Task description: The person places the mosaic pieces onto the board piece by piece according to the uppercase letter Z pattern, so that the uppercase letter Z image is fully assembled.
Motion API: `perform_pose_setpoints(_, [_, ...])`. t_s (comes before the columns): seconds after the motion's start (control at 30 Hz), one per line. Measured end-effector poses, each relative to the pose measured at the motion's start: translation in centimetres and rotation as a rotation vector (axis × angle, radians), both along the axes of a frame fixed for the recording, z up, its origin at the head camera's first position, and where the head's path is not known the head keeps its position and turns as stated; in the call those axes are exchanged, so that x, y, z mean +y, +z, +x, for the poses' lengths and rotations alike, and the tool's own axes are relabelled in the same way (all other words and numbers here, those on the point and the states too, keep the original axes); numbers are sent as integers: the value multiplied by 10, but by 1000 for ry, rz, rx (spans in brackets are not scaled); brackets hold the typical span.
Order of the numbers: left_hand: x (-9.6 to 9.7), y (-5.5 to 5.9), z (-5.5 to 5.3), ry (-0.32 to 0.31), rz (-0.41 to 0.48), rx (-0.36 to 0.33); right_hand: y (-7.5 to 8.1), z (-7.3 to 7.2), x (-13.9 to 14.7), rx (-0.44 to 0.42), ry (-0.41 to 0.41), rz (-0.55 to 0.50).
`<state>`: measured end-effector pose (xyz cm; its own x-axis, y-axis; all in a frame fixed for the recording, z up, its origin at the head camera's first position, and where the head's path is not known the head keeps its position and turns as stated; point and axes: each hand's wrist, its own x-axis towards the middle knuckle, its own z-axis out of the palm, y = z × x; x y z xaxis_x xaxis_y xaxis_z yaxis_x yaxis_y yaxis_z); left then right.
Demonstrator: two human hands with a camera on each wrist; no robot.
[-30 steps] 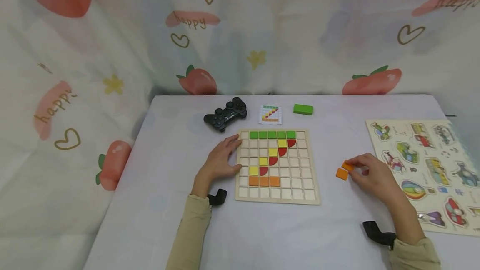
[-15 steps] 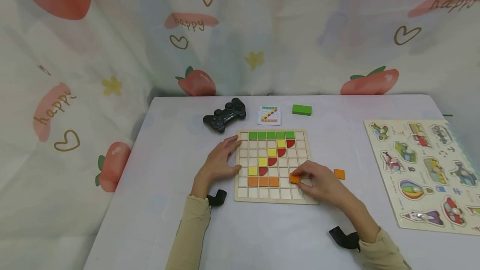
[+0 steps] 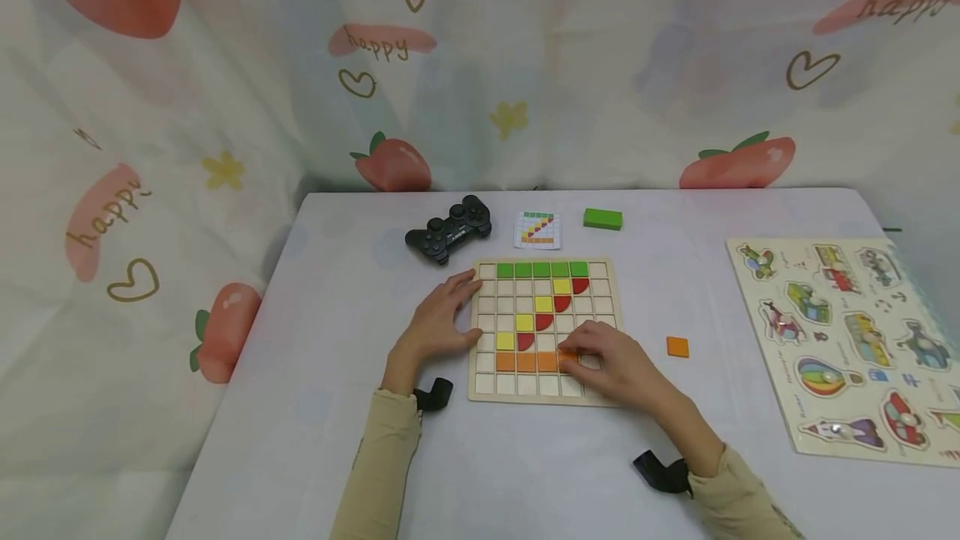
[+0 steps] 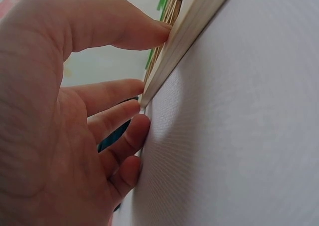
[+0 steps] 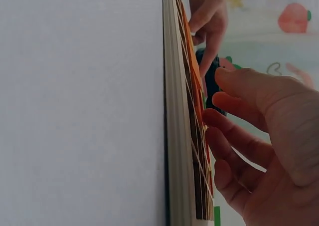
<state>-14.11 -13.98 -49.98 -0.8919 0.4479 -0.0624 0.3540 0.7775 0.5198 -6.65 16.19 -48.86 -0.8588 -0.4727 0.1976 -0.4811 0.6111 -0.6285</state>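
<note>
A wooden grid board (image 3: pixel 483 397) lies on the table, holding rows of coloured tiles. My left hand (image 3: pixel 437 325) rests at its left side; in the left wrist view the thumb (image 4: pixel 144 34) touches the board's edge and the fingers are loosely bent. Over the orange row is my right hand (image 3: pixel 618 363), its fingertips at the rightmost orange tile (image 3: pixel 568 359), which they partly cover. No tile shows between thumb and index finger in the right wrist view, where orange tiles (image 5: pixel 192 54) lie in the board. One loose orange tile (image 3: pixel 677 347) lies right of the board.
Behind the board are a black game controller (image 3: pixel 448 230), a small pattern card (image 3: pixel 537 231) and a green block (image 3: pixel 603 219). A picture puzzle board (image 3: pixel 840 357) lies at the right. A patterned curtain (image 3: pixel 600 90) hangs behind the table.
My right hand has picked one of two loose orange tiles from the right and carried it left to the end of the orange row. My left hand has stayed in place.
</note>
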Motion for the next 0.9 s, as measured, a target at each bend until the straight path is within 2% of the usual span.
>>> perform_pose_setpoints(0.23, [0, 2, -2, -12, -3, 10, -2, -2, -12, 17, 8, 37])
perform_pose_setpoints(0.4, [0, 2, -3, -10, 10, 18, 0, -4, -3, -15, -32, 30])
perform_pose_setpoints(0.5, [1, 2, -3, -10, 11, 10, 5, -5, 18, -25, -96, 32])
perform_pose_setpoints(0.67, [2, 0, -3, -9, 3, -1, 10, -3, 69, 28, -204, 83])
perform_pose_setpoints(0.8, [1, -1, -1, -3, 11, -5, 9, 3, 104, 37, -223, 107])
perform_pose_setpoints(0.9, [0, -1, 1, 3, 13, 0, 6, 6, 117, 61, -210, 96])
